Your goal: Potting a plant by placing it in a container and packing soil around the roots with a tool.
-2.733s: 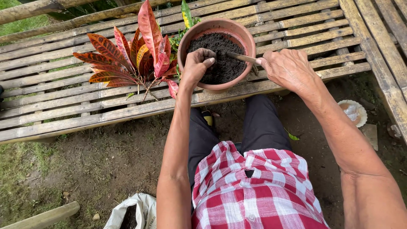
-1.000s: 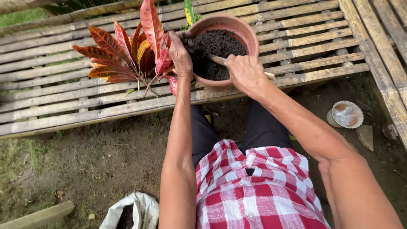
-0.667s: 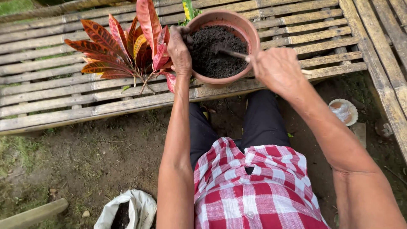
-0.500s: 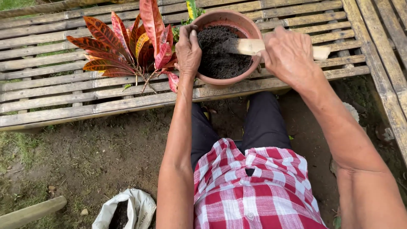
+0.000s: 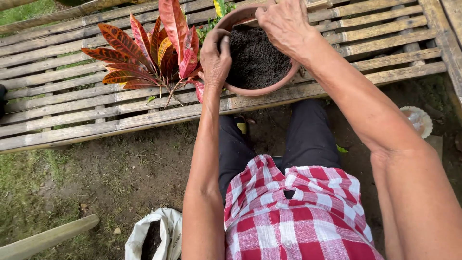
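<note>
Bamboo slats form the counter (image 5: 96,120) carrying a terracotta pot (image 5: 260,89) of dark soil, its near rim gripped by the left hand (image 5: 215,58) to steady it while the right hand (image 5: 284,24) curls over the far rim, a red-leaved plant (image 5: 149,48) lying just left of both hands.

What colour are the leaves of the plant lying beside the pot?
Red and orange with yellow streaks; the plant shows in the head view.
</note>
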